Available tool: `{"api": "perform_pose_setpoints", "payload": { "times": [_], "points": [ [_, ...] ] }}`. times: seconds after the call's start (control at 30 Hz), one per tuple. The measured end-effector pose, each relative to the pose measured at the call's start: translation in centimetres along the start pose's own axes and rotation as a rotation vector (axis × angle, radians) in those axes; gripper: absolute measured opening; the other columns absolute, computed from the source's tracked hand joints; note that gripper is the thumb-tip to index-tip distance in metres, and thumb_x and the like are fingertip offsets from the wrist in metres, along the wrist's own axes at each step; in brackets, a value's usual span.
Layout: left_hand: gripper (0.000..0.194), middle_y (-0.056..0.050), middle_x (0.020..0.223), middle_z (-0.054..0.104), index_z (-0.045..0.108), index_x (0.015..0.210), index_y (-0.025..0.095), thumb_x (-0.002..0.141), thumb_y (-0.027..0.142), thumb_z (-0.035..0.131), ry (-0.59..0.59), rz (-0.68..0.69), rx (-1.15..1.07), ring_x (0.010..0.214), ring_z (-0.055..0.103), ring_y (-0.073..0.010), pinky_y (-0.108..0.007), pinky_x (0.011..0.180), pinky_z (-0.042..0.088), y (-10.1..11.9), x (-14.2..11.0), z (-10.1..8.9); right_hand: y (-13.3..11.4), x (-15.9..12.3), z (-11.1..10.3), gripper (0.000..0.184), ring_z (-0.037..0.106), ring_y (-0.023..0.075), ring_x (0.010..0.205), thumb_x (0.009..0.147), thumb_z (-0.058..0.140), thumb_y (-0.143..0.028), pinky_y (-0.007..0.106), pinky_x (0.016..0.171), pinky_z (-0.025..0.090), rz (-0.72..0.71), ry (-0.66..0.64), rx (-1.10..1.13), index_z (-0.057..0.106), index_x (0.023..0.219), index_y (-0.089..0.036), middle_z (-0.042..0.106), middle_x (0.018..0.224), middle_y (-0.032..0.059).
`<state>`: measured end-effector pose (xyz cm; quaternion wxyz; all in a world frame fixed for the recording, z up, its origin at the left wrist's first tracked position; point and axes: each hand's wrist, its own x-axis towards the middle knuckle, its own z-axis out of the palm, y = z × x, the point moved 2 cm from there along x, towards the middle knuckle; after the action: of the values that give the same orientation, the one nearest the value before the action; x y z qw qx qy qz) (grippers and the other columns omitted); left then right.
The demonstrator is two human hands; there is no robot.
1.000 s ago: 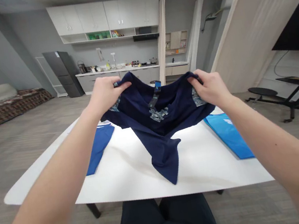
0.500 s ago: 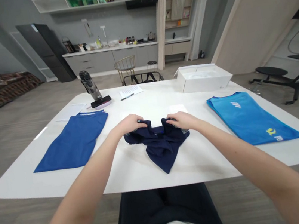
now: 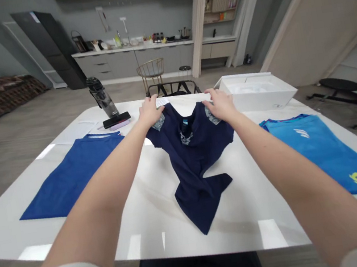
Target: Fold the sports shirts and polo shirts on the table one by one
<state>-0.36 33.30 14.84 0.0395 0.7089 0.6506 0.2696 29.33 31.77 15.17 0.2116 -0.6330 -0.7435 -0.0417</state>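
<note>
A navy short-sleeved shirt [image 3: 189,149] with grey patterned shoulder patches is stretched between my hands over the white table [image 3: 150,192]. My left hand [image 3: 151,110] pinches its left shoulder, and my right hand [image 3: 221,102] grips the right shoulder. The collar faces away from me, with a small label inside the neck. Its lower part is bunched and twisted on the tabletop, the hem coming to a point towards me. Left of it lies a folded dark blue garment [image 3: 69,169], partly behind my left forearm. A folded bright blue shirt [image 3: 322,142] lies to the right, partly behind my right arm.
A clear bottle with a black lid [image 3: 102,98] stands at the back left, beside a black phone-like object [image 3: 116,119]. An open white box [image 3: 256,92] sits at the back right. A paper sheet [image 3: 75,132] lies near the left edge. Chairs stand beyond the table.
Both hands have moved away from me and lifted the shirt's shoulders. The navy shirt, bunched before, is now drawn out so its chest and sleeves show. My view has tilted downward.
</note>
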Motion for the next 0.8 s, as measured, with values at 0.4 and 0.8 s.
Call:
{"api": "perform_pose_setpoints", "payload": {
  "times": [0.4,0.8],
  "points": [
    [0.055,-0.022,0.155,0.045,0.052,0.146,0.024,0.097,0.05,0.048,-0.287,-0.176,0.231,0.139,0.042,-0.0448,-0.071,0.106,0.036,-0.8,-10.0,10.7,2.9,-9.2,11.3,0.062,0.055,0.0444,0.118,0.097,0.049,-0.058,0.059,0.089,0.049,0.33,-0.258,-0.128,0.049,0.145,-0.019,0.051,0.138,0.0255],
    [0.063,-0.014,0.169,0.026,0.032,0.161,0.019,0.103,0.042,0.023,-0.344,-0.103,0.264,0.153,0.024,-0.0397,-0.062,0.121,0.022,-6.4,-6.9,13.8,6.2,-5.7,14.0,0.045,0.057,0.0366,0.116,0.104,0.033,-0.031,0.051,0.093,0.047,0.251,-0.259,-0.13,0.06,0.138,-0.019,0.061,0.127,0.0221]
  ]
}}
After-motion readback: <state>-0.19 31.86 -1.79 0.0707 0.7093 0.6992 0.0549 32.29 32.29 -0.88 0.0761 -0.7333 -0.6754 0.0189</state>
